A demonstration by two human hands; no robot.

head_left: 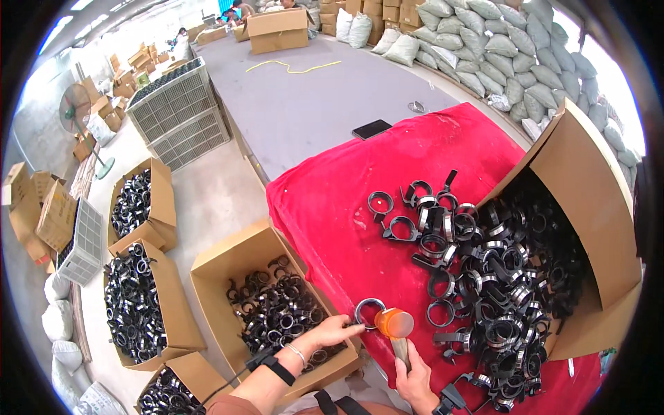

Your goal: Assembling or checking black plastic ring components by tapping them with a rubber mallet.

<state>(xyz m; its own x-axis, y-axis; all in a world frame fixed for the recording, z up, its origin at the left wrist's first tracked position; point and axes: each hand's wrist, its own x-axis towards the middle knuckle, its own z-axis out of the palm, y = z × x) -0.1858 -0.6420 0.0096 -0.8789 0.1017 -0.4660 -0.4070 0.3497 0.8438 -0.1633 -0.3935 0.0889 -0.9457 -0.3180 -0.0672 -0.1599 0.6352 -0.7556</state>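
My left hand (pixel 332 333) pinches a dark ring with a metallic edge (pixel 357 308) at the near left part of the red cloth (pixel 318 207). The handle of a mallet with an orange head (pixel 390 321) is wrapped in my right hand (pixel 417 380). Its head is right beside the ring; whether they touch I cannot tell. To the right lies a heap of black rings with silver bands and short handles (pixel 512 297), spilling from a tipped cardboard box (pixel 588 200). Several loose rings (pixel 380 203) lie at the heap's far left edge.
Below the table's left edge stands an open cardboard box (pixel 207 266) holding more rings. Other filled boxes (pixel 176 304) stand farther left, with grey crates (pixel 187 138) behind. A black phone (pixel 372 129) lies past the cloth on the grey table (pixel 297 104). Stacked sacks (pixel 512 62) line the back right.
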